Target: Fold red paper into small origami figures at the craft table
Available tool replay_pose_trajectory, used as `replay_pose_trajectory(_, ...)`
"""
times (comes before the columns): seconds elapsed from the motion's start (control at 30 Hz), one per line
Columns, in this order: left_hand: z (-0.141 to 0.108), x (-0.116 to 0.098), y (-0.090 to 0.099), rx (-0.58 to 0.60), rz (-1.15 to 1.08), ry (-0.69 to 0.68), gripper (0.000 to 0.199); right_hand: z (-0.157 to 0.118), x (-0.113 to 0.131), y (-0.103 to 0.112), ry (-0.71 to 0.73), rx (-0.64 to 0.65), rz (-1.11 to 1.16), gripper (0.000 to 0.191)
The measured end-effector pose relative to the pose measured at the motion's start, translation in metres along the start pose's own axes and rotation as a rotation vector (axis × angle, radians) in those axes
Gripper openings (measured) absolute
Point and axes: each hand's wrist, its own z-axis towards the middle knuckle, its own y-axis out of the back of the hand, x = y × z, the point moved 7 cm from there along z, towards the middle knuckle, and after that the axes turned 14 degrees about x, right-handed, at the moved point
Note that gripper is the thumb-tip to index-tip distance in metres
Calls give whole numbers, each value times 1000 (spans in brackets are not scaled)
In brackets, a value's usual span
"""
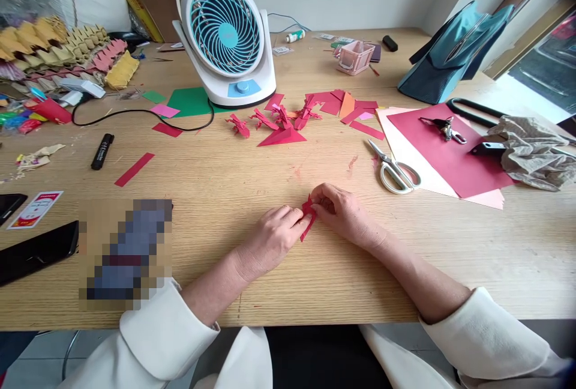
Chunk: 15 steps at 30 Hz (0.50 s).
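Near the middle of the table, a small piece of folded red paper (308,234) is held between my two hands. My left hand (275,234) presses its fingers onto the paper from the left. From the right, my right hand (338,208) pinches the paper's upper part between thumb and curled fingers. Parts of the paper are hidden under the fingertips. Beyond my hands stand several small folded red paper figures (281,116), with a larger red folded paper triangle (283,137) in front of them.
A white fan (227,35) stands at the back. Scissors (395,170) lie right of my hands, by red paper sheets (450,155). A teal bag (454,56) is at the back right. Leftward are a red strip (135,169), a black marker (102,151) and a dark phone (40,252).
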Motion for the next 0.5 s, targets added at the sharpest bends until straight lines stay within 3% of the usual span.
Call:
replay_pose_trajectory(0.27, -1, 0, -5, 0, 9, -14, 30, -41, 23, -7, 224, 106, -341, 31)
replay_pose_trajectory(0.5, 0, 2, -7, -14, -42, 6, 30, -41, 27, -14, 257, 145, -502, 36)
